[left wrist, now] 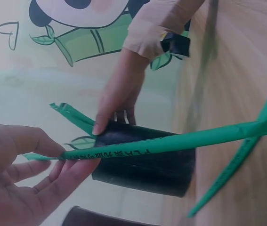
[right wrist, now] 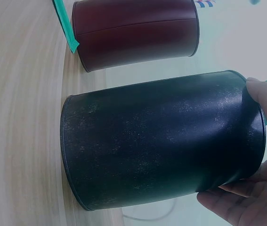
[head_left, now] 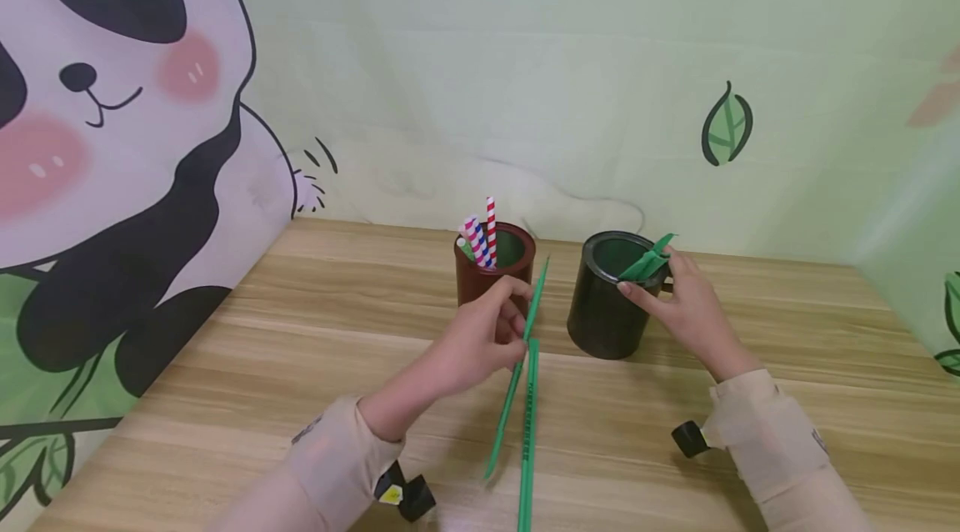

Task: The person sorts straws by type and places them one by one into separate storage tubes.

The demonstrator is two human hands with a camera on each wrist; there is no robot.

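Sorting straws by colour looks to be the work in hand: the person's left hand pinches one long green straw between thumb and fingertips, lifted at a slant between the two cups, while a second green straw lies flat on the wooden table just beside it, running toward the near edge. The right hand rests against the far rim of the black cup, fingers lightly curled round the tips of the green straws already standing in it, steadying them and the cup together. The brown cup stands just to the left, holding red-and-white and blue-striped straws. I would judge the job partway along, with one straw in the air and one left on the table. The next move, as I see it, calls for tipping the held straw upright and guiding its end over the black rim without knocking the ones inside; the right hand would need to give way a little. Both forearms come in low from the near edge, sleeves pulled to the wrists, the left wrist turned inward, the right bent round the cup's back
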